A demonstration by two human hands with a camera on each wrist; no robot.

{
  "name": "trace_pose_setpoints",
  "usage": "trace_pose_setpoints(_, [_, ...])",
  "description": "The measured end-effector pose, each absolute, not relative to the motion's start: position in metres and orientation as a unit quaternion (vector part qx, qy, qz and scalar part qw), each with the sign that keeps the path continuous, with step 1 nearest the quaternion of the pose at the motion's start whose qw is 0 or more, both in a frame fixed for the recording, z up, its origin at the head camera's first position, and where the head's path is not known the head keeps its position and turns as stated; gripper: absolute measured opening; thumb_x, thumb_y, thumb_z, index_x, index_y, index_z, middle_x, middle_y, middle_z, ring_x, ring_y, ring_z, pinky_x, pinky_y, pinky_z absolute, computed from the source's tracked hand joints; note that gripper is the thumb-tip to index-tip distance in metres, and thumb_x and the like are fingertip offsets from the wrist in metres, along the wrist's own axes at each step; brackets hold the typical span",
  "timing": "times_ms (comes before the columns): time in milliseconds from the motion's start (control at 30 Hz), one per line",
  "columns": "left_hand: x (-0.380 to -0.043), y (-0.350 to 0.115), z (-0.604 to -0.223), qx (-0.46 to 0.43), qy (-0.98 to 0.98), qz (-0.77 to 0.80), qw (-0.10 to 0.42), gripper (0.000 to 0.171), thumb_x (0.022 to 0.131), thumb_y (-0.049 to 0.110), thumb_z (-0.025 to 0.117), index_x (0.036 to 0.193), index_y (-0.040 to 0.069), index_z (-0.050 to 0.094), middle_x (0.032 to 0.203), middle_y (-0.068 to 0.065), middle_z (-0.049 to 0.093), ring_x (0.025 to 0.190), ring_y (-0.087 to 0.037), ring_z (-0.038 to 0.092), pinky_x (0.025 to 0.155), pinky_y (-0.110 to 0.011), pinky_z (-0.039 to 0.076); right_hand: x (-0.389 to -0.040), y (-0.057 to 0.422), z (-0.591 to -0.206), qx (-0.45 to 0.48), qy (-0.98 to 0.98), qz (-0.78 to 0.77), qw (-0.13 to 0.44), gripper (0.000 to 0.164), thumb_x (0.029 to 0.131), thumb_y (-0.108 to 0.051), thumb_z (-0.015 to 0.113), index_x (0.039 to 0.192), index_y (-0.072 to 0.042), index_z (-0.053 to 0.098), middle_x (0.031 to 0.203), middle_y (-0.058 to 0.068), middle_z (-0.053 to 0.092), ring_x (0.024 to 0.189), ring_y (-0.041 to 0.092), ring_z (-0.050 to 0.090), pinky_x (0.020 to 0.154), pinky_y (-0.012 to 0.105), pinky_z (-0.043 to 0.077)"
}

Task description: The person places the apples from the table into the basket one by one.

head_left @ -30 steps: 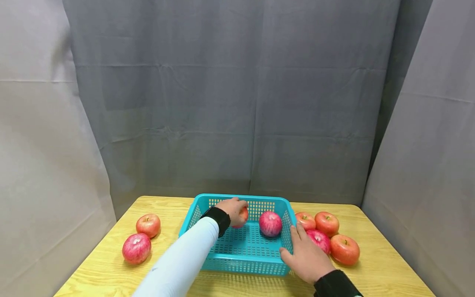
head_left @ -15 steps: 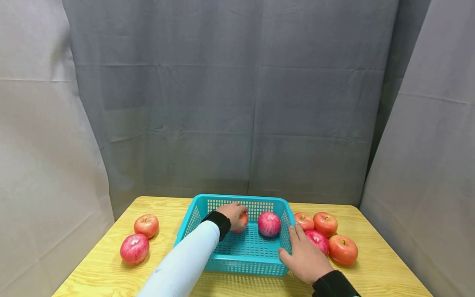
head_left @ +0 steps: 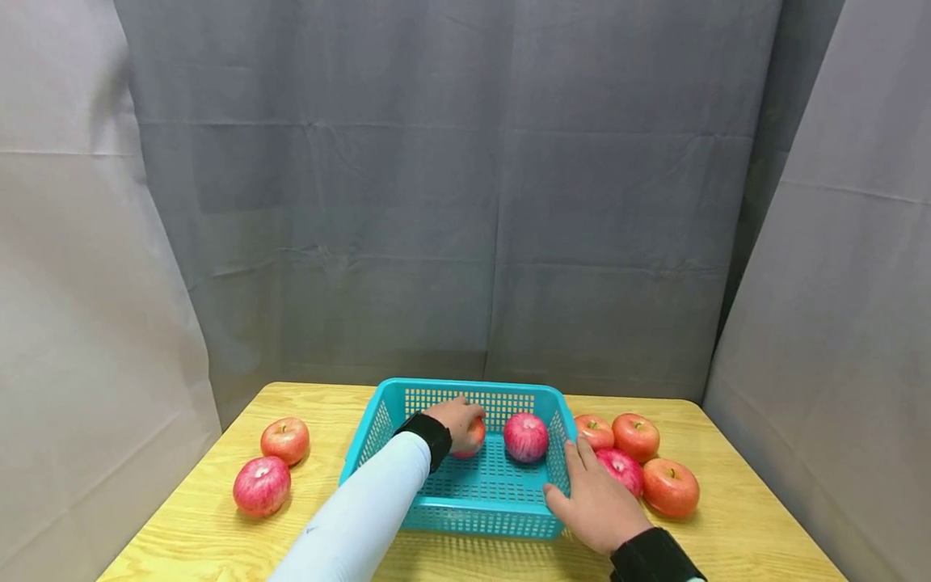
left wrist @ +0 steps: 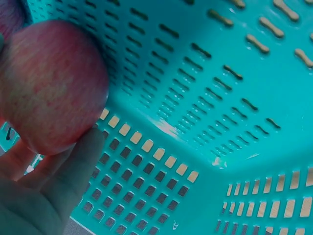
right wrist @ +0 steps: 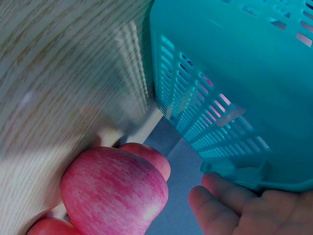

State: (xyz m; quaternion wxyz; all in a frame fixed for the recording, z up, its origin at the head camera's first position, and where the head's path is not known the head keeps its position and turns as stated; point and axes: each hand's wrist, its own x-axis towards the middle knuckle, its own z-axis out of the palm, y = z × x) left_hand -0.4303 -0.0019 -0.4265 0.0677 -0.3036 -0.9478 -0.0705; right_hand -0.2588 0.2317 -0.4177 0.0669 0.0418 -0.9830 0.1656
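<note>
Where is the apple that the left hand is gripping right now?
In the head view, the gripped apple is inside the teal basket, left of the pink apple there, partly hidden by the left hand.

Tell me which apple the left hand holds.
The left apple inside the turquoise basket; the left hand grips only it, while the pink apple to its right in there lies untouched.

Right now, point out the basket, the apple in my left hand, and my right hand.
Basket [head_left: 483, 521], head view: on its near wall.
Held apple [left wrist: 54, 88], left wrist view: on the middle of its visible side.
Right hand [head_left: 600, 501], head view: on its back.
</note>
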Motion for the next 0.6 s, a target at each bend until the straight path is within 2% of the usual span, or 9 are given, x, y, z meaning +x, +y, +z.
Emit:
trace_pose_setpoints(333, [-0.433, -0.002, -0.426, -0.288, -0.953, -0.073, 0.056, 0.054, 0.08, 0.035, 0.081, 0.131, 0.027, 0.066, 0.113, -0.003, 0.062, 0.093, -0.022, 0.06, 0.077, -0.039, 0.055, -0.258, 0.231, -0.415, 0.053, -0.982, 0.165, 0.079, 0.088, 0.096, -0.055, 0.057, 0.152, 0.008, 0.035, 0.161, 0.028, 0.025, 0.139, 0.045, 0.04, 0.1, 0.064, 0.044])
trace_pose_setpoints(600, [-0.424, -0.004, -0.414, -0.285, -0.954, -0.077, 0.046, 0.055, 0.082, 0.035, 0.08, 0.134, 0.023, 0.065, 0.119, -0.005, 0.062, 0.099, -0.024, 0.061, 0.081, -0.04, 0.055, -0.258, 0.233, -0.417, 0.049, -0.982, 0.168, 0.073, 0.086, 0.096, -0.054, 0.056, 0.153, 0.008, 0.035, 0.161, 0.028, 0.024, 0.139, 0.046, 0.041, 0.101, 0.064, 0.043])
